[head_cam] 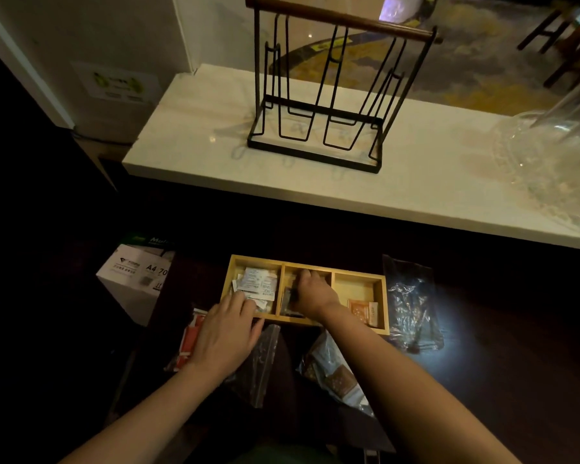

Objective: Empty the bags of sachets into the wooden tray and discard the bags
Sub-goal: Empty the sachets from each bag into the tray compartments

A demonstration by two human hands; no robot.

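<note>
Reaching into the wooden tray (380,301): right hand (312,293) fingers curled on dark sachets (287,304), left hand (226,333) flat.

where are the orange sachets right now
In the head view, the orange sachets lie in the right compartment of the wooden tray, at its near end, just right of the right hand.

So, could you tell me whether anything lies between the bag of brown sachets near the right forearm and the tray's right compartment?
The right forearm partly crosses above that path. The bag of brown sachets lies just in front of the wooden tray, whose right compartment holds only a few orange sachets.
</note>
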